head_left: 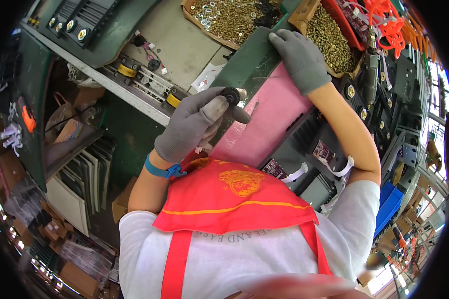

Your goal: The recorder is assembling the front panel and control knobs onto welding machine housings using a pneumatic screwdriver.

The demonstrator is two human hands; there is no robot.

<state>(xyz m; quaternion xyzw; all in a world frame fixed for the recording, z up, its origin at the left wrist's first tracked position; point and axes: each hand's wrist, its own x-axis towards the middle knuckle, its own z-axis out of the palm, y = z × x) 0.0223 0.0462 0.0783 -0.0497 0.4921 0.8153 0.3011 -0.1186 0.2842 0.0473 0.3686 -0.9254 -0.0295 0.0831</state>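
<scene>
Both of my hands wear grey gloves. My left hand is raised in front of my red apron, its thumb and fingers closed on a small round black part that looks like a knob or cap. A blue band circles that wrist. My right hand rests farther off to the right, its fingers stretched over the edge of the green work surface, holding nothing that I can see. A pink sheet covers the bench between the hands. Beside the right hand is a cardboard box of brass-coloured screws.
At the back, a cardboard tray holds loose metal fasteners. A metal rail with yellow blocks runs along the left. Black panels with circuit boards lie at the right, near a power screwdriver. Coiled orange hoses hang at the far right.
</scene>
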